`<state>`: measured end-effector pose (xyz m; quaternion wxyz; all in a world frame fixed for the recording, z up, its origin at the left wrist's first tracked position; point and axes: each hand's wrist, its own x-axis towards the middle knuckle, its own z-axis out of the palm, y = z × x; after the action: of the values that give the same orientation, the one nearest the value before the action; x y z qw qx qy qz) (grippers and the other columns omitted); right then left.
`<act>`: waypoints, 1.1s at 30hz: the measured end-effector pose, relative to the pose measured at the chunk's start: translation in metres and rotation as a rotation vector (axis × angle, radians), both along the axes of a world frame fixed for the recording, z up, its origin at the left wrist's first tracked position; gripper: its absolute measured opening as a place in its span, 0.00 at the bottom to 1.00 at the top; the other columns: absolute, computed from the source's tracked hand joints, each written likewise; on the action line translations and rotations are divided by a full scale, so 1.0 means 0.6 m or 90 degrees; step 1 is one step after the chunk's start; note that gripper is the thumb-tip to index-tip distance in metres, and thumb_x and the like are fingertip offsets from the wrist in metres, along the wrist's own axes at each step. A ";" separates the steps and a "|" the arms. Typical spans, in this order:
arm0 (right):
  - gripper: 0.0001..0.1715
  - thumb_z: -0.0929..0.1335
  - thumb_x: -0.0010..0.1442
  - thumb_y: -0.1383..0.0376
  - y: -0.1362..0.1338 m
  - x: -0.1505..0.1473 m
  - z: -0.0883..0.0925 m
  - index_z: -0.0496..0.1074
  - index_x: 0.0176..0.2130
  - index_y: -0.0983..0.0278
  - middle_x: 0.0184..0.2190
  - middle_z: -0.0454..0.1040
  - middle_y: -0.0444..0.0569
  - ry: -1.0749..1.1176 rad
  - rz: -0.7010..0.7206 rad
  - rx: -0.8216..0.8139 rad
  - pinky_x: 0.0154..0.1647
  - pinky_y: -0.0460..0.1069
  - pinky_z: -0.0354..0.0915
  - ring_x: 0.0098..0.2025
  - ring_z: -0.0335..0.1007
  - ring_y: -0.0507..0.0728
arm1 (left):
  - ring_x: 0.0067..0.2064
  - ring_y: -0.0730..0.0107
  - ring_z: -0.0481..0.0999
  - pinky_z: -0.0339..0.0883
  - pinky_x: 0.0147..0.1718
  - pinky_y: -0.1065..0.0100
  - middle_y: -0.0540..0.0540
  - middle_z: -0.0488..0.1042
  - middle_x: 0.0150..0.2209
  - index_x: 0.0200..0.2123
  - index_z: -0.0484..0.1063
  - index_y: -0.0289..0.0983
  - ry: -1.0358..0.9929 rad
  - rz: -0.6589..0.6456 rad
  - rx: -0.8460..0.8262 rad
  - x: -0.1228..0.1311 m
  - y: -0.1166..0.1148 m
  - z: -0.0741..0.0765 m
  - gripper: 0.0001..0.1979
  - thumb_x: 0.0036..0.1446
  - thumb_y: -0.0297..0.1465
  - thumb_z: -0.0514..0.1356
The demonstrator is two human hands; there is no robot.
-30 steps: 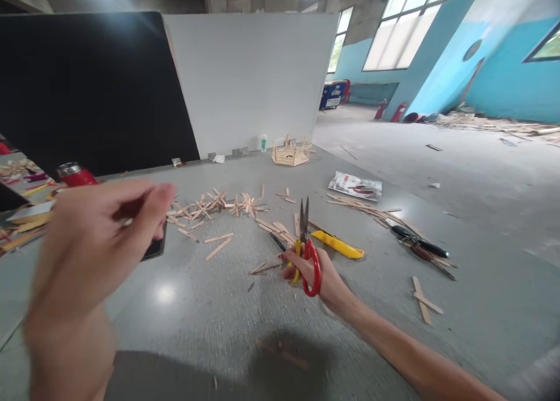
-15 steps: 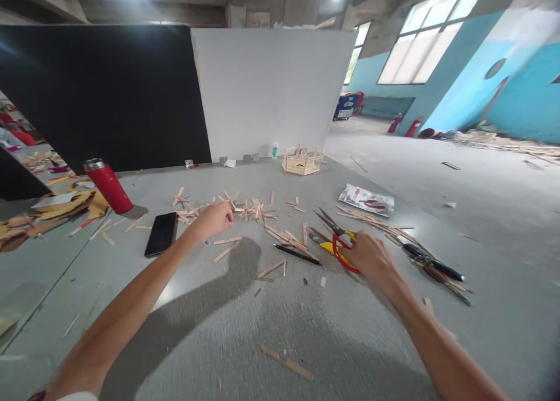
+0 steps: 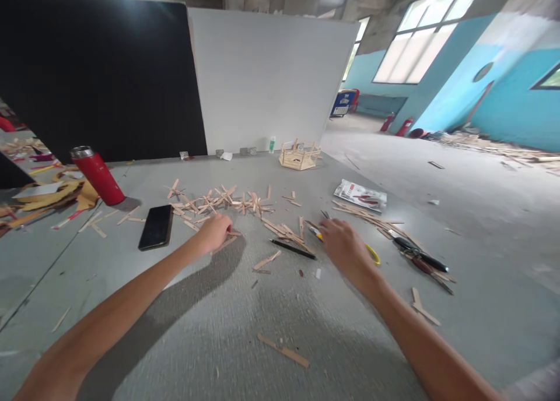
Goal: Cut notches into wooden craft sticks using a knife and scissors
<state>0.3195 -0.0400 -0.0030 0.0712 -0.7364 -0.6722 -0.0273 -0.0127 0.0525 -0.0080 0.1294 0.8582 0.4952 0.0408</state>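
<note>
My left hand (image 3: 215,232) is low over the table with its fingers curled together, beside thin wooden sticks (image 3: 226,243). Whatever its fingertips may pinch is too small to make out. My right hand (image 3: 343,242) covers the middle of a pair of scissors; a yellow handle loop (image 3: 373,254) shows to its right and the blade tips (image 3: 325,214) beyond its fingers. Its fingertips are blurred, so their grip is unclear. A yellow tool (image 3: 315,232) lies at its left. A black pen (image 3: 293,249) and a heap of sticks (image 3: 284,232) lie between the hands.
A phone (image 3: 156,227) and a red bottle (image 3: 98,175) are at left. Many sticks (image 3: 219,198) lie scattered beyond my left hand. At the back stands a small wooden frame (image 3: 300,156). On the right are a white packet (image 3: 361,195) and a black-handled tool (image 3: 420,254).
My left hand has come down and nearer, to the two separate sticks. My right hand has moved left and forward from the scissors' handles, over their middle. The view has shifted slightly.
</note>
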 end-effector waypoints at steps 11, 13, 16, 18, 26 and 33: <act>0.15 0.69 0.71 0.60 0.108 -0.099 -0.046 0.73 0.55 0.62 0.55 0.75 0.54 0.081 0.265 0.002 0.49 0.58 0.75 0.49 0.76 0.59 | 0.52 0.57 0.77 0.75 0.50 0.52 0.40 0.73 0.56 0.57 0.71 0.37 -0.136 0.048 -0.097 -0.009 -0.011 0.020 0.16 0.69 0.36 0.62; 0.16 0.69 0.71 0.60 0.105 -0.099 -0.045 0.73 0.55 0.62 0.55 0.75 0.53 0.096 0.265 0.016 0.49 0.58 0.75 0.49 0.76 0.59 | 0.50 0.58 0.78 0.76 0.48 0.53 0.40 0.74 0.54 0.56 0.71 0.36 -0.181 0.049 -0.156 -0.015 -0.014 0.040 0.17 0.69 0.36 0.62; 0.15 0.69 0.70 0.59 0.076 -0.100 -0.041 0.73 0.54 0.63 0.52 0.76 0.52 0.121 0.257 0.050 0.48 0.58 0.75 0.47 0.77 0.59 | 0.39 0.66 0.79 0.78 0.37 0.62 0.44 0.77 0.45 0.51 0.73 0.33 -0.257 0.020 -0.270 -0.017 -0.032 0.080 0.14 0.70 0.37 0.61; 0.12 0.67 0.72 0.61 0.048 -0.101 -0.040 0.74 0.50 0.65 0.44 0.78 0.50 0.140 0.255 0.068 0.43 0.55 0.75 0.41 0.77 0.57 | 0.29 0.73 0.76 0.71 0.26 0.71 0.45 0.79 0.37 0.45 0.72 0.32 -0.310 -0.011 -0.333 -0.016 -0.053 0.111 0.11 0.73 0.33 0.54; 0.16 0.57 0.74 0.62 -0.027 -0.109 -0.069 0.71 0.43 0.61 0.35 0.81 0.54 0.202 0.337 0.093 0.37 0.52 0.69 0.35 0.78 0.61 | 0.22 0.77 0.70 0.56 0.17 0.75 0.45 0.80 0.34 0.39 0.76 0.35 -0.412 -0.077 -0.448 -0.015 -0.125 0.194 0.09 0.66 0.28 0.55; 0.17 0.57 0.74 0.61 -0.027 -0.111 -0.080 0.73 0.45 0.61 0.34 0.82 0.54 0.236 0.350 0.099 0.36 0.51 0.70 0.33 0.80 0.61 | 0.22 0.73 0.68 0.56 0.16 0.70 0.48 0.69 0.26 0.32 0.74 0.39 -0.616 -0.110 -0.635 -0.012 -0.128 0.190 0.27 0.73 0.46 0.44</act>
<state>0.2529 -0.0560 -0.0510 0.2531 -0.5121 -0.8173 0.0760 -0.0197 -0.0241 0.1062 0.7165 0.6181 0.2717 0.1755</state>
